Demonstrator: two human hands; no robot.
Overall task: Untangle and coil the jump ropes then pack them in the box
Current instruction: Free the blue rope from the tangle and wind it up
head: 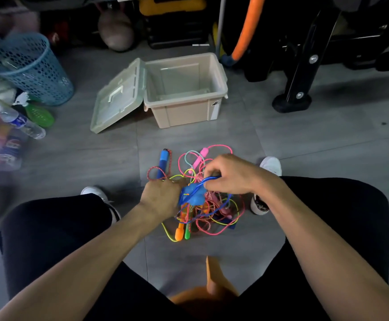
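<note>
Obs.: person is sitting with knees apart, looking down at a grey tiled floor (304,140).

Tangle of jump ropes (202,205) is lying on the floor between the feet, centre of view. Cords in pink, yellow, blue, teal and red-white braid are crossing one another in loops. Handles showing: a blue handle (162,164) at 11 o'clock of the pile, a pink handle (200,157) at 12 o'clock, an orange handle (179,232) and a green handle (187,231) side by side at 6 o'clock.

Left hand (160,196) is sitting at 9 o'clock of the tangle, knuckles up, fingers curling into the cords; its grip is closing on a light-blue handle (194,194) and the cords around it. Exactly which cords it is holding cannot be told.

Right hand (229,174) is working at 1 o'clock of the tangle, fingertips pinching a blue cord (208,180) that is looping out of the light-blue handle. The two hands are near each other, with that handle between them.

Box (216,72) is standing on the floor at 12 o'clock of the tangle, well apart from it, beige, with its clear lid (117,98) hanging open to 9 o'clock. No rope is showing inside it.

Blue mesh basket (33,68) is standing at 10 o'clock, a plastic bottle (21,122) lying below it. White shoes are showing at 9 and 2 o'clock of the pile.
</note>
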